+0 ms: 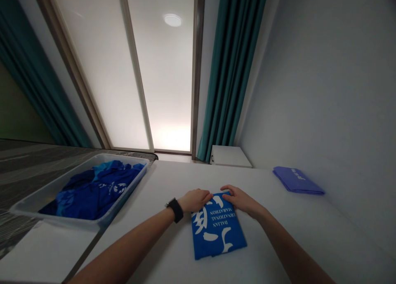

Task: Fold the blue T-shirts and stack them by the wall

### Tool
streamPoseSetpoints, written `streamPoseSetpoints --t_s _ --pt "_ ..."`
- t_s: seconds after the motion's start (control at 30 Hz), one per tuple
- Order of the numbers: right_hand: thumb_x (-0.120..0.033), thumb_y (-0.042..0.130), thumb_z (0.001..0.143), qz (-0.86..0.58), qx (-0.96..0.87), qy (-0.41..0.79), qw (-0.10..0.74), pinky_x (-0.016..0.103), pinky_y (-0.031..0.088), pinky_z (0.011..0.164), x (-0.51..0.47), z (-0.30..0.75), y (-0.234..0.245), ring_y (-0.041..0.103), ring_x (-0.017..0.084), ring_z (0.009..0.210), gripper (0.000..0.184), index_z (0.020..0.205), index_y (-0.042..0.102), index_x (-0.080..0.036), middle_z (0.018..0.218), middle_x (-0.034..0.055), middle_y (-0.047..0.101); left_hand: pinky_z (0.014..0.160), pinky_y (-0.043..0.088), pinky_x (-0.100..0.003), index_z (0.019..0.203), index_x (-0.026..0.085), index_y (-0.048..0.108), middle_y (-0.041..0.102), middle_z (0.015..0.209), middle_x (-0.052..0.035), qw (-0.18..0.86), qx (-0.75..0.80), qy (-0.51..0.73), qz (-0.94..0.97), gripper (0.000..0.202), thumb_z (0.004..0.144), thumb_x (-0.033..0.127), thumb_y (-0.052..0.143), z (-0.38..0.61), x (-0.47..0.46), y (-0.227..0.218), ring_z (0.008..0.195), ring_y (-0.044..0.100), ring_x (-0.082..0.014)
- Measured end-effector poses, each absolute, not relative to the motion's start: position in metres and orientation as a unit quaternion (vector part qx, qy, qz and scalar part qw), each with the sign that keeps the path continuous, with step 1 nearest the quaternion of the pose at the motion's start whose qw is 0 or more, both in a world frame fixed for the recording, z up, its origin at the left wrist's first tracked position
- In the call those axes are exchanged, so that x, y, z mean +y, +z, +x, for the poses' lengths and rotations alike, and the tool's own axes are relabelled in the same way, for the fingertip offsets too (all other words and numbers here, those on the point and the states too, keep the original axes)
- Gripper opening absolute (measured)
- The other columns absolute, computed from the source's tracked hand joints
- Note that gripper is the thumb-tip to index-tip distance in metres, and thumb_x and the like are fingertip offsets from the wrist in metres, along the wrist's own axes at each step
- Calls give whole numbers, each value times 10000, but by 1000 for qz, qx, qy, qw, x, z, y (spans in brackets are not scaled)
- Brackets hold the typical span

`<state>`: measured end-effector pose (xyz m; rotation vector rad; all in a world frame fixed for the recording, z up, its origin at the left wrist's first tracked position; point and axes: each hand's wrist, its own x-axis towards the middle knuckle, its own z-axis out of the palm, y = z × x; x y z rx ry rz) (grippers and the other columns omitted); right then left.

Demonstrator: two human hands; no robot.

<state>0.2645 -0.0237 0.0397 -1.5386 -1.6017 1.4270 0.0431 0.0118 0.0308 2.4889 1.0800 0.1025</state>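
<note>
**Both hands at the far end of the folded blue cloth**

The folded blue cloth [218, 232] lies flat on the white table [173, 181], well in from its left and far edges. Its long axis seems to run from the far edge towards you, slightly askew, so most of it lies on your side of your hands. Your left hand [195, 200] covers its far left corner; your right hand [240, 199] has the thumb on its far right corner, index finger curled just beyond. Neither is nearer: both touch it. Whether either pinches the fabric, you cannot tell. A folded purple cloth [297, 183] lies towards the table's far right corner; a clear tub [69, 223] of crumpled blue clothes [93, 193] sits along the left edge.
</note>
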Motion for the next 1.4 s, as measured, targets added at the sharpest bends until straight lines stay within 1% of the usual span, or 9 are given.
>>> streamPoseSetpoints --t_s 0.27,0.37,0.53,0.8,1.07,1.17,1.27,1.33,1.4 --pt "-376 626 831 -553 -593 560 174 236 448 544 -26 270 39 638 155 691 277 948 614 -125 842 60 704 734 481 -323 928 183 608 691 944 -110 251 395 49 882 471 1006 469 241 40 7 34 851 660 -238" --pt "-296 590 846 -560 -624 521 157 243 484 616 -19 263 45 657 160 759 195 953 623 -136 877 49 715 727 488 -310 1115 176 549 698 1022 -105 307 429 46 848 333 977 421 370 28 -4 38 883 665 -233" --pt "-230 568 836 -513 -782 354 1 241 481 661 11 231 58 655 171 813 203 979 683 -144 932 50 722 664 484 -285 1313 194 336 716 985 -74 385 452 45 803 473 912 384 496 0 -32 40 842 675 -221" --pt "-195 692 715 -382 -841 361 -123 215 472 652 48 137 62 643 156 791 326 1040 716 -185 914 4 724 670 424 -267 1128 234 473 686 883 -13 330 470 32 818 263 896 356 499 -28 -102 50 790 635 -204" --pt "-116 666 686 -267 -860 378 -214 213 476 639 42 67 64 645 152 765 280 937 742 -213 799 -45 708 797 450 -295 1397 262 466 707 1099 -74 355 403 -4 843 478 924 314 431 -35 -130 66 943 660 -251" --pt "-176 726 666 -246 -883 338 -214 241 477 709 36 62 69 650 182 856 329 987 739 -247 902 -30 711 708 439 -274 1279 263 582 728 956 -42 354 393 -9 849 407 887 332 499 -41 -126 65 825 661 -234" --pt "-312 776 674 -302 -912 245 -129 299 465 820 32 79 79 621 233 1019 532 1192 654 -302 1133 20 667 617 397 -246 828 214 671 687 761 -17 329 447 61 829 288 921 323 421 -56 -103 65 691 612 -181" --pt "-319 723 752 -409 -893 182 -42 312 429 892 31 102 86 585 238 1104 464 1207 629 -310 1215 41 631 618 381 -266 816 191 631 666 737 -31 249 532 131 799 316 941 340 382 -68 -78 66 674 596 -187" --pt "-254 589 858 -481 -864 148 -5 341 397 919 31 131 91 562 258 1136 341 1196 608 -216 1257 122 598 652 388 -285 927 181 626 663 760 -46 181 562 164 790 275 934 316 385 -77 -50 66 718 605 -208"
